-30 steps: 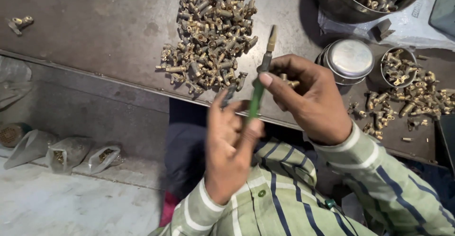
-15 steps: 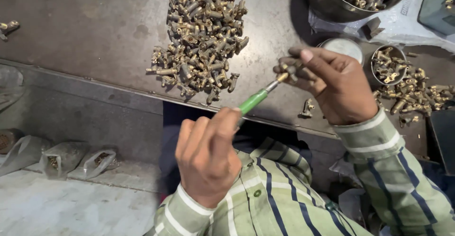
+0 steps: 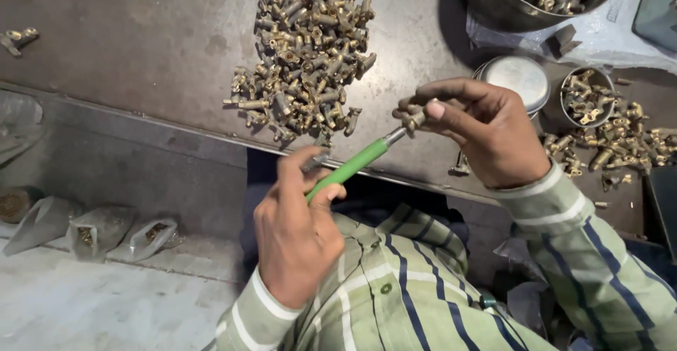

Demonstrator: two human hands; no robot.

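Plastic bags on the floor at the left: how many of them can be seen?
3 plastic bags: one farthest left, one in the middle, one nearest the left hand. More may be hidden beyond the frame edge.

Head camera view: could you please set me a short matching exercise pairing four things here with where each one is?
Things:
1. green-handled tool
2. small brass fitting
3. big pile of brass fittings
4. clear bags

Places:
A. on the floor
B. in the left hand
C. on the metal table
D. in the right hand fingertips

Pairs: 1-B, 2-D, 3-C, 4-A
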